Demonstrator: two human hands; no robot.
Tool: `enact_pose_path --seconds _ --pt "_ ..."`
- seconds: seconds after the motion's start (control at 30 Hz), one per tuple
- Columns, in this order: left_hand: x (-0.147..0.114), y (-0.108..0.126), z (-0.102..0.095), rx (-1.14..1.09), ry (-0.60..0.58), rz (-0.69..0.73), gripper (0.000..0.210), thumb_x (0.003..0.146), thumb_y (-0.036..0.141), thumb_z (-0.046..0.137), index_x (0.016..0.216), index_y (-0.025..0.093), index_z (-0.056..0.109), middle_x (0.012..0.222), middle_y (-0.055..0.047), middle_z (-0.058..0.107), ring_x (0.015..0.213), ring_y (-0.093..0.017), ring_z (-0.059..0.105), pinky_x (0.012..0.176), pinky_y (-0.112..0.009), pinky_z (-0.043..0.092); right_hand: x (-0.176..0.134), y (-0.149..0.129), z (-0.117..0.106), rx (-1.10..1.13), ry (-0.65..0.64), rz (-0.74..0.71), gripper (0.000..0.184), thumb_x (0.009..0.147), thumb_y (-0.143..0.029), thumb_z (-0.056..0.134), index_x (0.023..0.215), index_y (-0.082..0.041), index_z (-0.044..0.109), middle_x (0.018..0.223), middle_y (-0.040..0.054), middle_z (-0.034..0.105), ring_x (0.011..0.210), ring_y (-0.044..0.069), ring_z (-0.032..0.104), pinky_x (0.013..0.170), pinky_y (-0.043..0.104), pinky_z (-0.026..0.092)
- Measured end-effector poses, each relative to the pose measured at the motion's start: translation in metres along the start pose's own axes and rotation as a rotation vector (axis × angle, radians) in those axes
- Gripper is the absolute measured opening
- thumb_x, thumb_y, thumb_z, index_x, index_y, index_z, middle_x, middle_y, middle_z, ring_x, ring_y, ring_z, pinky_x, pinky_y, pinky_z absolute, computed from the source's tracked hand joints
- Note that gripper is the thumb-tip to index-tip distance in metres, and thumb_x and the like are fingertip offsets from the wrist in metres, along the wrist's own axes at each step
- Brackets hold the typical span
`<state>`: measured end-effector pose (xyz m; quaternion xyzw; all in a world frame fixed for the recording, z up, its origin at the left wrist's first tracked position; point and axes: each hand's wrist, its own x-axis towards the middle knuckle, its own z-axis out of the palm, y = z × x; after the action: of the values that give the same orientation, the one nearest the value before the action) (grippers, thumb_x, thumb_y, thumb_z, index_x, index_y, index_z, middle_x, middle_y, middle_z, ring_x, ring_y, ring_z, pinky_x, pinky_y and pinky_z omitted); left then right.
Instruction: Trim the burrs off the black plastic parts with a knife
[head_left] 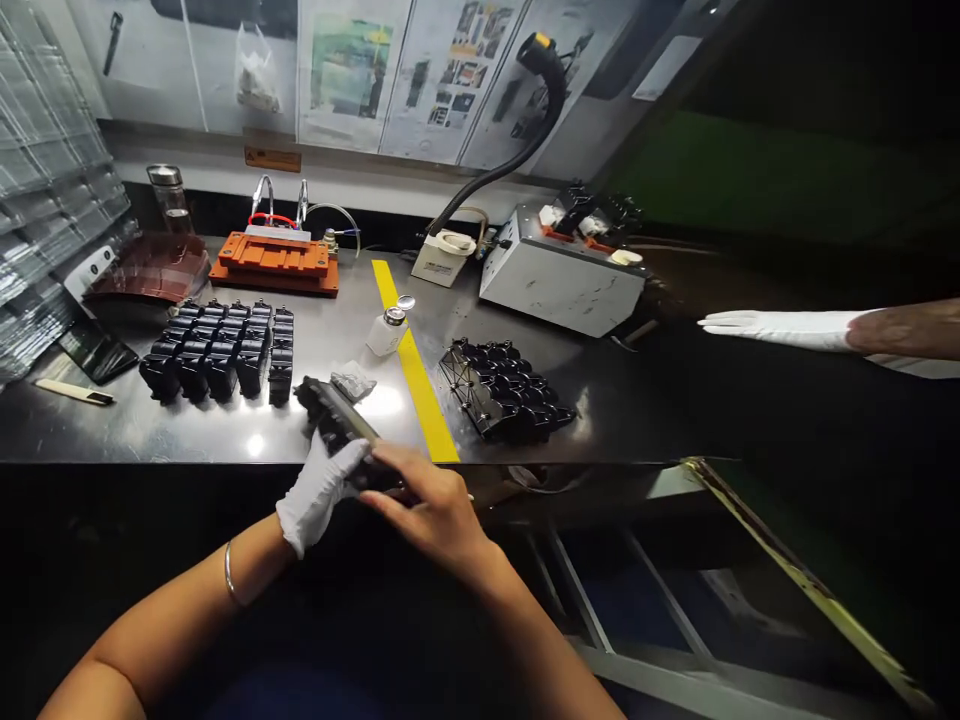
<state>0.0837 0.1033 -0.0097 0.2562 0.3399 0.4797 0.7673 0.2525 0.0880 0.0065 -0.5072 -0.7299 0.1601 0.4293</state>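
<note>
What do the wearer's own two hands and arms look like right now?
The left hand wears a white glove ending at the wrist, with a thin, silver-coloured bangle just above it. The right hand is ungloved. No sleeves show on the visible forearms.

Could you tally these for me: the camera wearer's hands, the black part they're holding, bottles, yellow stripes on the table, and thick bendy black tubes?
Wearer's hands: 2 (gloved left hand, bare right hand)
Held black part: 1
Bottles: 2 (white bottle, clear bottle)
Yellow stripe: 1
Bendy black tube: 1
Total: 7
</note>
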Motion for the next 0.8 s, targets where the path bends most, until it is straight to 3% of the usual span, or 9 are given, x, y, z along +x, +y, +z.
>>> enact_pose_path --seconds 0.07,0.2,0.27,0.37,0.43,0.5,0.57,0.7,0.8 --pt "-0.007 0.000 -0.007 -0.146 0.076 -0.145 0.039 0.078 0.028 0.070 0.114 0.015 0.063 0.098 -0.008 0.074 0.089 -0.024 0.071 0.078 -0.035 0.057 0.018 -0.010 0.008 0.049 -0.188 -0.023 0.031 0.083 -0.048 0.063 0.097 -0.023 0.073 0.087 0.0048 0.075 0.075 0.018 0.070 0.069 0.029 0.057" --pt "-0.021 0.003 -0.038 -0.239 0.097 -0.346 0.024 0.077 0.016 0.067 0.101 0.010 0.067 0.091 -0.010 0.075 0.081 -0.023 0.072 0.077 -0.033 0.057 0.079 0.020 0.035 -0.275 -0.089 0.166 0.037 0.081 -0.043 0.067 0.111 -0.022 0.069 0.112 0.0093 0.070 0.096 0.024 0.067 0.082 0.036 0.054" --pt "-0.029 0.002 -0.054 -0.345 0.000 -0.395 0.029 0.081 0.024 0.064 0.106 0.010 0.067 0.105 -0.014 0.073 0.095 -0.029 0.070 0.084 -0.043 0.056 0.102 0.044 0.053 -0.386 -0.169 0.246 0.049 0.072 -0.043 0.076 0.115 -0.023 0.067 0.114 0.0095 0.068 0.096 0.025 0.067 0.080 0.036 0.053" --pt "-0.037 -0.004 -0.074 -0.577 -0.218 -0.412 0.047 0.086 0.042 0.057 0.121 0.013 0.062 0.127 -0.017 0.064 0.118 -0.040 0.058 0.092 -0.063 0.046 0.122 0.067 0.065 -0.432 -0.205 0.272 0.048 0.067 -0.037 0.079 0.112 -0.025 0.069 0.098 0.0050 0.068 0.085 0.022 0.066 0.074 0.032 0.051" --pt "-0.038 -0.010 -0.083 -0.676 -0.306 -0.386 0.051 0.087 0.046 0.055 0.125 0.013 0.060 0.130 -0.017 0.062 0.121 -0.042 0.056 0.094 -0.067 0.042 0.138 0.075 0.056 -0.453 -0.137 0.264 0.044 0.073 -0.036 0.074 0.115 -0.024 0.067 0.103 0.0059 0.064 0.087 0.020 0.063 0.075 0.031 0.048" --pt "-0.037 -0.016 -0.089 -0.714 -0.329 -0.382 0.050 0.088 0.044 0.053 0.123 0.009 0.062 0.126 -0.018 0.065 0.113 -0.039 0.062 0.092 -0.060 0.046 0.160 0.083 0.038 -0.488 0.001 0.281 0.045 0.083 -0.038 0.062 0.124 -0.022 0.061 0.115 0.0100 0.056 0.094 0.021 0.061 0.079 0.033 0.045" --pt "-0.036 -0.019 -0.091 -0.708 -0.307 -0.403 0.048 0.088 0.042 0.054 0.119 0.006 0.063 0.119 -0.019 0.068 0.103 -0.035 0.067 0.085 -0.052 0.052 0.184 0.093 0.019 -0.507 0.150 0.329 0.042 0.080 -0.038 0.065 0.118 -0.020 0.065 0.109 0.0102 0.054 0.093 0.021 0.060 0.080 0.034 0.044" --pt "-0.035 -0.021 -0.087 -0.622 -0.202 -0.457 0.043 0.086 0.037 0.057 0.113 0.005 0.066 0.108 -0.016 0.072 0.094 -0.033 0.070 0.076 -0.046 0.056 0.220 0.111 -0.002 -0.518 0.121 0.377 0.029 0.064 -0.030 0.079 0.090 -0.021 0.072 0.087 0.0062 0.056 0.090 0.025 0.061 0.080 0.040 0.044" --pt "-0.035 -0.019 -0.084 -0.593 -0.135 -0.491 0.040 0.087 0.035 0.055 0.111 0.005 0.066 0.104 -0.016 0.074 0.091 -0.032 0.071 0.076 -0.047 0.056 0.228 0.109 -0.006 -0.523 0.100 0.372 0.026 0.061 -0.028 0.080 0.085 -0.026 0.072 0.087 0.0062 0.058 0.092 0.028 0.058 0.083 0.048 0.043"
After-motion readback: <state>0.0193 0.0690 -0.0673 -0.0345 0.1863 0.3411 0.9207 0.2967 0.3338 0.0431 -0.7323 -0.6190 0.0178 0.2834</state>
